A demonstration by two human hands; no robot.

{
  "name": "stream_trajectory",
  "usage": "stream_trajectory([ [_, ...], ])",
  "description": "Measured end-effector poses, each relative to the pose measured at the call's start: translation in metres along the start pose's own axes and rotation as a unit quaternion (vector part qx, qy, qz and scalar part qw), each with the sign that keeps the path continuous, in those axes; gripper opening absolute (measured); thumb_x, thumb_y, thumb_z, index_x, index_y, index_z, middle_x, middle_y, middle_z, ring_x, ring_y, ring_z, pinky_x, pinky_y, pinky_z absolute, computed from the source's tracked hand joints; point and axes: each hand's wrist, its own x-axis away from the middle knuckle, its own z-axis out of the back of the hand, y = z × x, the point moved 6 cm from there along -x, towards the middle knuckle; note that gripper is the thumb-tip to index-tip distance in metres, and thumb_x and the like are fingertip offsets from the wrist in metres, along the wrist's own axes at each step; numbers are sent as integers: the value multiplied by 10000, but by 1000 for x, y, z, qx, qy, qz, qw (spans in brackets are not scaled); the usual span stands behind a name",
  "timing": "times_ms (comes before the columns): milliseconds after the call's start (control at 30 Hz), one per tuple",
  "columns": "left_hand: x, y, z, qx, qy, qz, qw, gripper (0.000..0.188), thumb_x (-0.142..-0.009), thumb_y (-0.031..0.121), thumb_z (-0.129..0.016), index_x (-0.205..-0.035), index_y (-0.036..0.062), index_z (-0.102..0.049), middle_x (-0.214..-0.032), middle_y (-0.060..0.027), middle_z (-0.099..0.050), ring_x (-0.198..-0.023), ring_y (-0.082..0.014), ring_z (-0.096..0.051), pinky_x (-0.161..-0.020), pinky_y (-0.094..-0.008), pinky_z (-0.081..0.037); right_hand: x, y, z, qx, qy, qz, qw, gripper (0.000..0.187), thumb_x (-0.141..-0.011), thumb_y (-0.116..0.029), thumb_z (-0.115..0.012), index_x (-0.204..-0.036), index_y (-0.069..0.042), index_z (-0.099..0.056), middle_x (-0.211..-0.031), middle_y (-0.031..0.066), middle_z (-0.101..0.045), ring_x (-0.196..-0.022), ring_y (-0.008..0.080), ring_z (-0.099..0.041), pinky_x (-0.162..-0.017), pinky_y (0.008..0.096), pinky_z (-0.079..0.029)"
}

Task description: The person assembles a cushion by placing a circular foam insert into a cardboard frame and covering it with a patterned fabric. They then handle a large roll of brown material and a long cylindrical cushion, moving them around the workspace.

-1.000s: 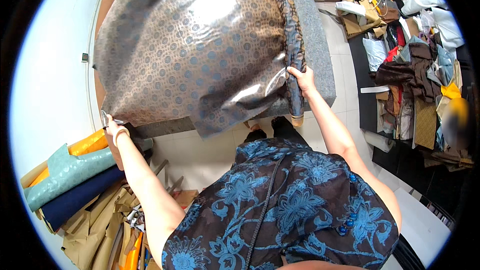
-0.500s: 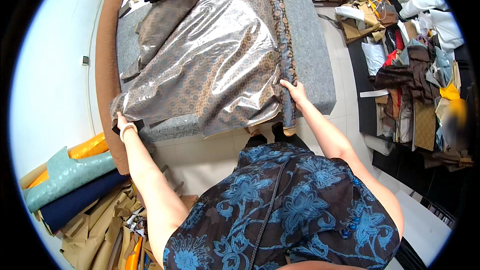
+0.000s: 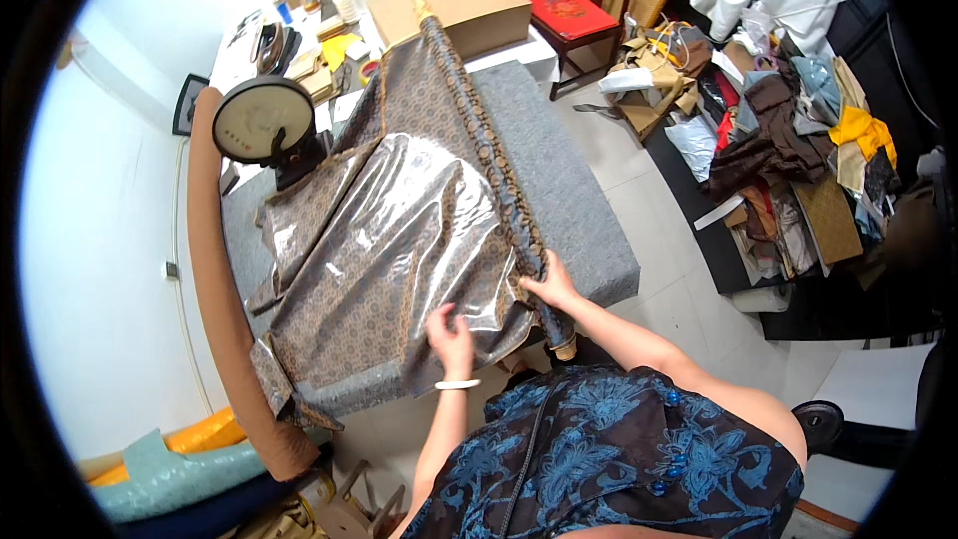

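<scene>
Head view: the patterned roll (image 3: 499, 178) lies on the grey table (image 3: 579, 190), long axis from 11 to 5 o'clock, right hand's (image 3: 555, 286) grip clasping its near end; left hand (image 3: 451, 344), loosely curled, seemingly empty, has it towards 2 o'clock.

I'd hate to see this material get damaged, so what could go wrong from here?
The patterned roll pokes past the near edge of the grey table; if the right hand let go, it might shift or slide. The glossy sheet lies rippled, so creases could set if it were pressed down like this. Its near-left corner droops over the edge beside the brown roll and might snag there.
</scene>
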Motion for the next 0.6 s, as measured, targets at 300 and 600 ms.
stream_trajectory([
  [300,-124,74,-133,119,-50,139,982,838,-748,168,-780,-1422,-32,-322,-1298,-269,-530,-1156,-363,-545,-1033,-411,-419,48,-38,-51,-36,56,162,985,825,-795,-305,-760,-1412,45,-337,-1312,337,-489,-1201,489,-499,-1022,517,-425],
  [600,-113,-25,-98,-178,96,169,965,881,-729,123,-780,-1471,-31,-332,-1377,-284,-515,-1258,-398,-521,-1090,-420,-393,-29,-13,87,-70,-219,301,925,689,-934,-363,-634,-1466,-40,-339,-1312,199,-460,-1220,381,-472,-1036,466,-403],
])
